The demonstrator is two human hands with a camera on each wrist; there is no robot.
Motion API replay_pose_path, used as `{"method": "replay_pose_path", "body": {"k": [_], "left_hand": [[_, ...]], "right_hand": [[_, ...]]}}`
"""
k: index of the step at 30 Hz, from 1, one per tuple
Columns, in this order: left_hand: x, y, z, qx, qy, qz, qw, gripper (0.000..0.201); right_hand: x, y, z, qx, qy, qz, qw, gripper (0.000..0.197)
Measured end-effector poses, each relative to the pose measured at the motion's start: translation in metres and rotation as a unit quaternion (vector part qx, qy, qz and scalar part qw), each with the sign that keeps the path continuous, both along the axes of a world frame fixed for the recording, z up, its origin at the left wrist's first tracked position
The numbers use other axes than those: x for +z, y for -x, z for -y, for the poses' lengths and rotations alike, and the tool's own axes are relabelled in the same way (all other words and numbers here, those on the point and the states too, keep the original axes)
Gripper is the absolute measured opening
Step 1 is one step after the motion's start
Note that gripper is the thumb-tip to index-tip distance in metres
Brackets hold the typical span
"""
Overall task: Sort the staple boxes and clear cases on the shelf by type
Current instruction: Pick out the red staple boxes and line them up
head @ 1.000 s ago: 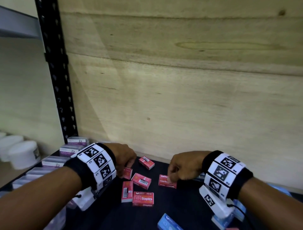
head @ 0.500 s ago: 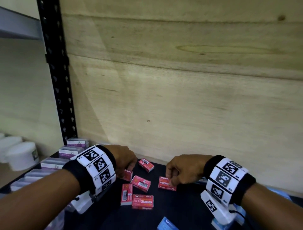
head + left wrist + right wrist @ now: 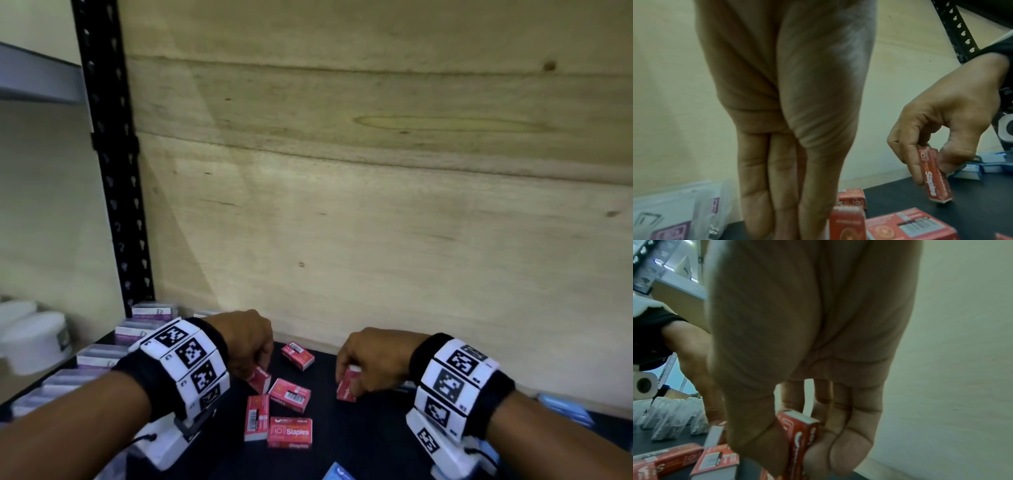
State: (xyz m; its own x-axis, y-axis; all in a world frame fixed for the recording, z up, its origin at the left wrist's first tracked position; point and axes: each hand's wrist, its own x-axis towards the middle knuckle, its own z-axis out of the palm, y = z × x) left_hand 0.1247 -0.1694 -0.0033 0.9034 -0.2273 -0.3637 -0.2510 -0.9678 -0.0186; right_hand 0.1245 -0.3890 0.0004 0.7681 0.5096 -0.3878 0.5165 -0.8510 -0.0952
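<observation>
Several red staple boxes lie on the black shelf (image 3: pixel 370 442). My right hand (image 3: pixel 346 373) pinches one red staple box (image 3: pixel 346 387) between thumb and fingers, raised on end; the right wrist view shows it (image 3: pixel 801 433) in that grip, and the left wrist view shows it (image 3: pixel 935 177) just above the shelf. My left hand (image 3: pixel 255 366) reaches down onto another red box (image 3: pixel 262 379) and holds it tipped on edge; its fingertips are partly hidden. Clear cases (image 3: pixel 102 356) with purple labels stand in a row at the left.
Loose red boxes lie between my hands (image 3: pixel 290 394), at the back (image 3: pixel 298 356) and in front (image 3: pixel 290 432). Blue boxes (image 3: pixel 565 411) sit at the right and front (image 3: pixel 337 474). White tubs (image 3: pixel 34 342) stand beyond the black upright (image 3: pixel 116 171). The wooden back panel (image 3: pixel 376 205) is close behind.
My right hand has lifted its red box from lying flat to standing on end. My left hand has tipped its box up on edge.
</observation>
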Motion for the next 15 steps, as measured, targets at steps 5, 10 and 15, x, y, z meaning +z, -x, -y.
{"method": "replay_pose_path", "body": {"k": [5, 10, 15], "left_hand": [[-0.0038, 0.0012, 0.0031, 0.003, 0.009, 0.013, 1.0, 0.021], [-0.0026, 0.0011, 0.0045, 0.006, 0.032, 0.006, 0.999, 0.019], [-0.008, -0.0027, -0.0043, 0.011, 0.105, -0.031, 0.994, 0.024]], "right_hand": [[0.0008, -0.0016, 0.0052, -0.014, -0.003, 0.015, 1.0, 0.032], [0.001, 0.001, 0.0025, -0.011, -0.007, 0.015, 1.0, 0.029], [-0.0013, 0.0013, -0.0034, -0.003, 0.003, 0.008, 1.0, 0.031]]}}
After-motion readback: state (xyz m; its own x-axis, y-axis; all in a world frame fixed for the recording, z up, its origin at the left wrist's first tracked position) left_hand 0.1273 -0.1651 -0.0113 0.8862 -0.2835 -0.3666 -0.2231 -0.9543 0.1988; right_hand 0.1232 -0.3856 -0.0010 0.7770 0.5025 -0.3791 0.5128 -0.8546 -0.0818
